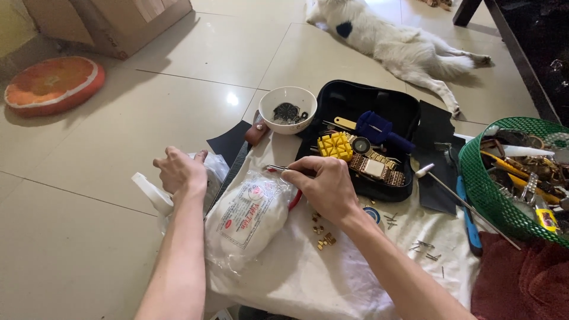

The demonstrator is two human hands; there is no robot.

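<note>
Gripping a white plastic spray bottle (155,195) at the left edge of the white cloth (332,278), the left hand (179,172) has its fingers curled tight around the bottle's top, with the nozzle sticking out toward the bare tiled floor (89,237). The right hand (323,186) pinches a pair of thin metal tweezers (278,169), thumb and forefinger pressed together on the shaft, tips pointing left over a soft clear plastic bag of white cotton (249,219); the bag lies between the two forearms and bears a rectangular label with red print on its top face. Small brass links (325,240) lie scattered on the cloth just below the right wrist, thin steel pins (424,246) farther right. Beyond the right hand sits an open black zip case (355,98) holding a yellow ridged plastic block (335,145), a blue holder (376,127) and a gold watch band (379,166). A white ceramic bowl (288,109) stands beside the case, a green mesh basket (483,186) crowds the right edge, and open floor lies to the left, up to a round orange cushion (53,83)
</note>
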